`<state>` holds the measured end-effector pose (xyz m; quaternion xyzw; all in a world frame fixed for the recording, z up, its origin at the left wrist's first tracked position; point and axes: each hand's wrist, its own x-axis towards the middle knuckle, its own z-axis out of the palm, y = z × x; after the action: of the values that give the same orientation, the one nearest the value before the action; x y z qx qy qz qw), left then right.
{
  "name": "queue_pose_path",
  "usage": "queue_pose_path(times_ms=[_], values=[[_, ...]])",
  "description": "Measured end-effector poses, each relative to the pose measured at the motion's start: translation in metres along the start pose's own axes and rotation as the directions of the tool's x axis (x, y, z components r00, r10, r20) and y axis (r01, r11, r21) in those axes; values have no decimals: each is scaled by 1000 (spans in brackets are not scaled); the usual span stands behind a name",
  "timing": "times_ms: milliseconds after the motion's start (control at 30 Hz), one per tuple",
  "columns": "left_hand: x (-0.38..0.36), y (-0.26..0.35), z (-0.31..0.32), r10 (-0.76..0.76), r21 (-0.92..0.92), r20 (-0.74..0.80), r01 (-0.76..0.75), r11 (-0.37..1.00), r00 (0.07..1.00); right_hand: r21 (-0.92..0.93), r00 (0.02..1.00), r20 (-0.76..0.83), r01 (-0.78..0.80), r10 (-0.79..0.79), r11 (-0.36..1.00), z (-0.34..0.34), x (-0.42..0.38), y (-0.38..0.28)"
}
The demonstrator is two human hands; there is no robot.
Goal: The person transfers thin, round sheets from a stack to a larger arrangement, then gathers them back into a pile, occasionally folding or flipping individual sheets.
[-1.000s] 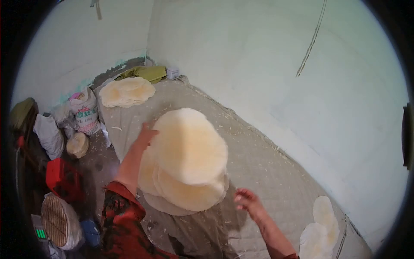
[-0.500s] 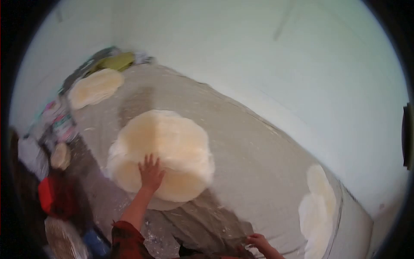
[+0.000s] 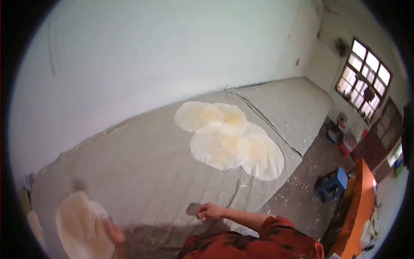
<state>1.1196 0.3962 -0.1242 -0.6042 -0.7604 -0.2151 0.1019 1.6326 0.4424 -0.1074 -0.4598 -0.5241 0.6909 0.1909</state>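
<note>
At the lower left lies a stack of thin, pale round sheets [image 3: 79,224] with a crease down its middle. My left hand [image 3: 114,233] is at its right edge, with fingers smeared by motion. Further right, my right hand [image 3: 210,211] hovers over the grey cloth [image 3: 146,172], fingers curled and pressed together. A small flat grey-brown patch [image 3: 193,209] shows at those fingertips; I cannot tell whether it is a held piece or a shadow. Several more pale round sheets [image 3: 220,144] overlap one another on the cloth ahead.
A pale wall [image 3: 142,56] runs along the cloth's far side. At the right are a blue stool [image 3: 332,183], an orange panel [image 3: 364,207] and a barred window [image 3: 364,77]. The floor [image 3: 297,194] there is strewn with white scraps.
The view has swung right, bringing the overlapping sheets, window and stool into sight. My left hand has gone from lying spread on top of the stack to its right edge.
</note>
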Motion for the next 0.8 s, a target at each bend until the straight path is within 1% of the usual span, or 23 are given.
queue_pose_path(times_ms=[33,67,100,133,167,200,233,267,300,333,367,400,433,467,500,567,600,667,700,733,767,800], values=[[0,53,17,67,-95,103,-57,994,992,-32,999,-38,-6,5,999,-28,-4,-4],[3,103,39,83,-406,118,-28,913,990,-64,997,-72,-18,14,998,-57,-9,-15],[9,156,38,145,-456,164,-55,888,976,-29,989,-144,-21,17,999,-86,-16,-28],[16,210,37,205,-508,209,-73,858,956,56,976,-219,11,1,998,-125,-9,-18],[24,261,29,284,-331,300,-180,926,910,40,944,-327,52,-36,998,-168,-4,-13],[25,292,39,295,-328,307,-190,925,905,-36,854,-505,122,-123,992,-205,-3,-16],[26,320,58,227,-239,373,-143,960,900,-57,767,-618,176,-173,983,-246,-6,-23],[28,339,73,151,-146,428,-97,985,891,-238,620,-740,124,-262,963,-291,6,-10],[27,349,84,158,-146,431,-104,984,888,-465,448,-786,24,-426,885,-324,9,-10],[20,354,94,96,-76,353,-74,994,931,-443,423,-825,-73,-375,893,-350,3,-17],[15,359,103,32,-8,270,-31,999,962,-444,426,-825,-79,-372,893,-369,3,-25],[12,363,105,16,-7,278,-15,1000,961,-387,379,-885,-271,-272,881,-385,5,-31],[13,361,98,22,-31,291,-13,999,957,-309,310,-934,-448,-179,839,-394,9,-33],[18,361,93,39,-55,299,-23,998,953,-224,329,-943,-512,-52,829,-407,19,-28],[22,364,90,38,-53,298,-24,998,954,-224,330,-942,-510,-51,830,-411,23,-29],[22,367,87,26,-49,322,-10,999,946,-163,292,-956,-548,5,821,-405,30,-36],[21,364,90,12,-44,319,2,999,948,-175,304,-953,-546,0,819,-406,32,-40],[22,360,98,54,-13,291,-53,999,955,-168,467,-880,-474,86,864,-413,31,-48],[23,360,97,48,-12,297,-47,999,954,-170,471,-878,-480,89,861,-412,36,-51],[23,361,94,38,-17,300,-34,999,953,-285,558,-828,-339,-52,897,-407,42,-55],[22,363,93,28,-21,304,-22,1000,952,-386,621,-759,-184,-197,904,-401,49,-58],[20,363,94,26,-19,318,-22,1000,948,-482,630,-697,-59,-341,874,-388,51,-77]])
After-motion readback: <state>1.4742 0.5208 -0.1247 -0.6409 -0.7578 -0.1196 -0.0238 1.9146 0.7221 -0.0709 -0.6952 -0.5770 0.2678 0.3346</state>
